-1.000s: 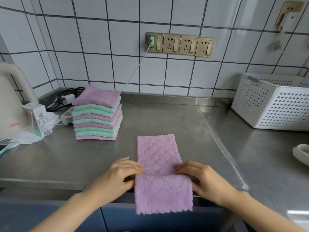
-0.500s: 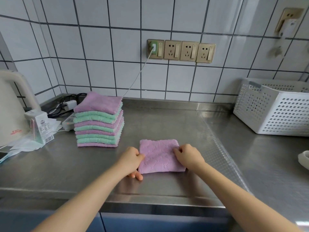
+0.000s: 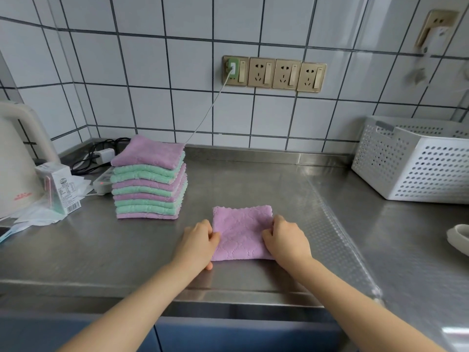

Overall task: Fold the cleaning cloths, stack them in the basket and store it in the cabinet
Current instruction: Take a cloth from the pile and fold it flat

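Since 1 second ago the pink cloth (image 3: 242, 233) is folded in half and laid square on the bench (image 3: 253, 179). It is pinched at its sides by the left hand (image 3: 200, 243) and right hand (image 3: 286, 238), both grips clenched on it; stacking on the pile (image 3: 149, 177) seems next.

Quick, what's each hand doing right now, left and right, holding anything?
Left hand: fingers curled, pinching the left edge of the folded purple cloth.
Right hand: fingers curled, gripping the cloth's right edge.
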`<state>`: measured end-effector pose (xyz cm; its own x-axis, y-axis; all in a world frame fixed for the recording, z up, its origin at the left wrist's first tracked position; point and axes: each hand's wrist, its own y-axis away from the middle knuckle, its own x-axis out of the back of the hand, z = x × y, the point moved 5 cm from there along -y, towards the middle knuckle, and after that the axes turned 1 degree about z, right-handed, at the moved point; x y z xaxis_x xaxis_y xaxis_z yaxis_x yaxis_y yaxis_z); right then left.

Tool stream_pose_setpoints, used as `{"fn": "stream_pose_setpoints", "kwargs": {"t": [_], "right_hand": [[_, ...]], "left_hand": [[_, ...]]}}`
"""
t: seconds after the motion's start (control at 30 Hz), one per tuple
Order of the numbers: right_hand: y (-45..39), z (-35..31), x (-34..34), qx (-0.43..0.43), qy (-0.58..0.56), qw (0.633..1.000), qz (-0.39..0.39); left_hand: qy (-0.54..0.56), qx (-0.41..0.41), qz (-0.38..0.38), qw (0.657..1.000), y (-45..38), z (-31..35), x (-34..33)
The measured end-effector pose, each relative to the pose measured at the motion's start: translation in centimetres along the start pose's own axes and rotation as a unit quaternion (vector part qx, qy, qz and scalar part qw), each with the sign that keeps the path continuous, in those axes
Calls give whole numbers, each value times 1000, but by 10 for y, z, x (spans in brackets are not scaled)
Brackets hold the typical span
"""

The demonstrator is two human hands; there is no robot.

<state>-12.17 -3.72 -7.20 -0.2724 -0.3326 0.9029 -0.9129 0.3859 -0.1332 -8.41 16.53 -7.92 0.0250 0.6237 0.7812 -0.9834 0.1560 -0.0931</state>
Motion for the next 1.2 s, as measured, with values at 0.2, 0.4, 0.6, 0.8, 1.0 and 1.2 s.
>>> {"fn": "stream_pose_setpoints", "kwargs": {"t": [0.2,0.4,0.6,0.8,1.0,1.2], "right_hand": [[-1,-22,9,136,112,980,97],[13,4,-19,195,131,969,-73],[22,27,-14,149,140,973,-108],[21,28,-19,135,113,978,-114],[21,23,-12,178,51,980,-67],[23,12,3,-12,-443,890,-112]], "left_hand": [[-175,-168,71,968,9,25,8],[-159,-130,-129,970,11,7,-13],[-87,-90,-114,986,15,2,-10],[390,83,-25,917,4,12,2],[545,190,-115,808,6,12,-10],[550,77,-113,824,0,15,22]]}}
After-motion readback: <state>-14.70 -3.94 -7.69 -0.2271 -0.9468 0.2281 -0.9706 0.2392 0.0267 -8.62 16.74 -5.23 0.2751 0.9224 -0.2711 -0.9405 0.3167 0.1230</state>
